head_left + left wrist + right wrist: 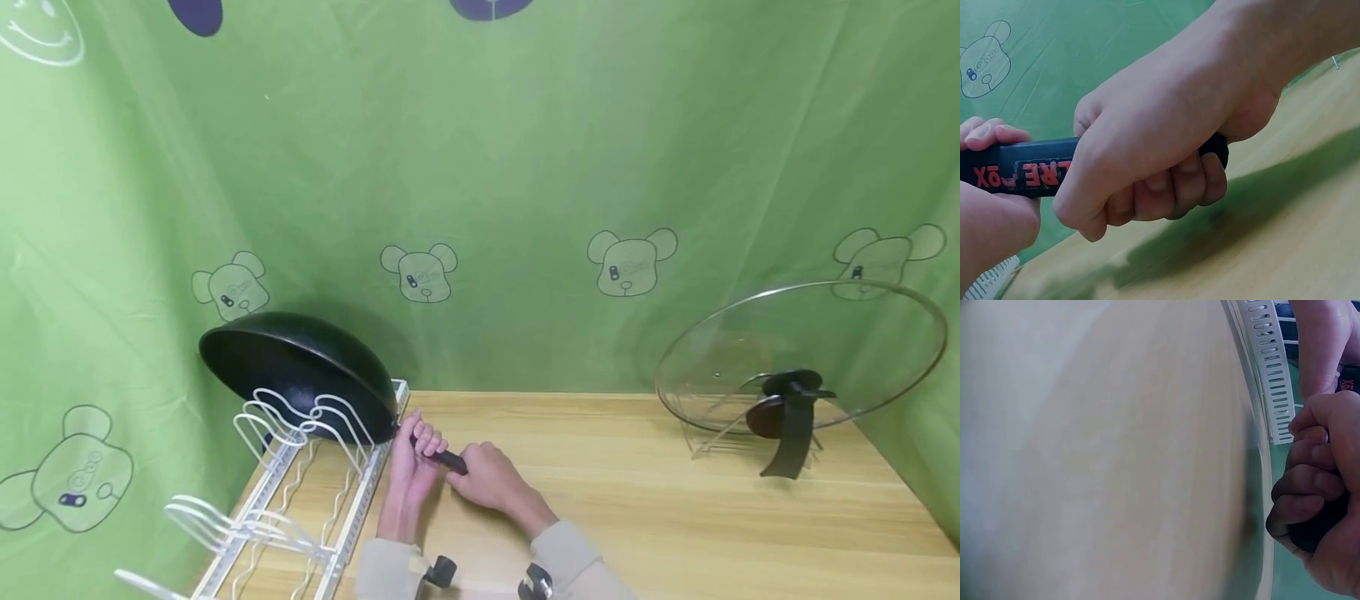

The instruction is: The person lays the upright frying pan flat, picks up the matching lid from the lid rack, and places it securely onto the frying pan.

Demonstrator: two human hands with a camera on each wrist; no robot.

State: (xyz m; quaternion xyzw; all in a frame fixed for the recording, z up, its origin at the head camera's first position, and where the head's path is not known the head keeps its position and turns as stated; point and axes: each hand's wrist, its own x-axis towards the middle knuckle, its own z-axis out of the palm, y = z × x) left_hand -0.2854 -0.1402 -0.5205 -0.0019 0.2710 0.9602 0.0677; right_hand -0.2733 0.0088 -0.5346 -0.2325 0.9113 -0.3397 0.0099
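Note:
A black wok [300, 358] stands tilted on its side between the white wire dividers at the far end of a rack [348, 533]. Its black handle [452, 461] points right, toward the front, and carries red lettering in the left wrist view. My left hand [412, 458] holds the handle close to the wok, with fingers over the top and thumb below [997, 219]. Farther out, my right hand [491, 479] wraps round the handle's end part, its fingers curled underneath [1319, 487]. The wok's lower edge is partly hidden behind the wires.
At the right, a large glass lid [888, 408] with a black knob leans on a small wire stand [701, 450]. More white wire dividers [198, 517] rise from the rack's near part. Green curtain [525, 167] hangs behind and beside the wooden table [637, 533].

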